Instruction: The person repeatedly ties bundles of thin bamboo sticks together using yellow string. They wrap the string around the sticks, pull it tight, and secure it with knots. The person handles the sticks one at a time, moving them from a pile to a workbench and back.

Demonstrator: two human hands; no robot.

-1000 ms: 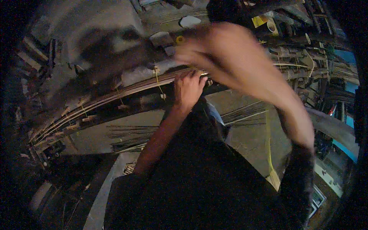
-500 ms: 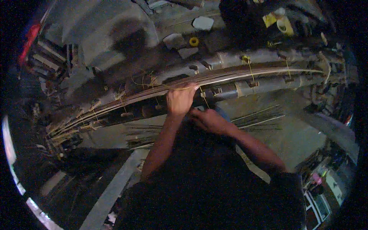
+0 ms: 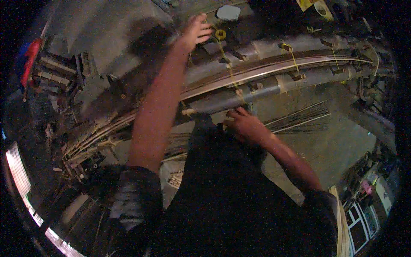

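My left hand (image 3: 198, 34) is raised past the far pipe, fingers curled and partly apart, with a yellow cord (image 3: 223, 53) at its fingertips. From there the cord runs down across a bowed bundle of long thin strips (image 3: 257, 77) to the near pipe (image 3: 222, 100). The bundle lies lengthwise between this pipe and the far pipe (image 3: 267, 48), both dark and pegged. My right hand (image 3: 244, 124) is closed just on my side of the near pipe, close to my body; what its fingers hold is hidden.
Several more yellow ties (image 3: 295, 60) cross the strips on the right. Beyond the pipes lie a yellow ring (image 3: 220, 34) and a pale flat stone (image 3: 228, 13). Thin rods (image 3: 299, 118) lie on the floor to the right. A red object (image 3: 31, 60) stands at the far left.
My left hand has left the strips and swung up and away beyond the far pipe, the yellow cord stretching up with it. My right hand has shifted slightly right; the view has shifted.
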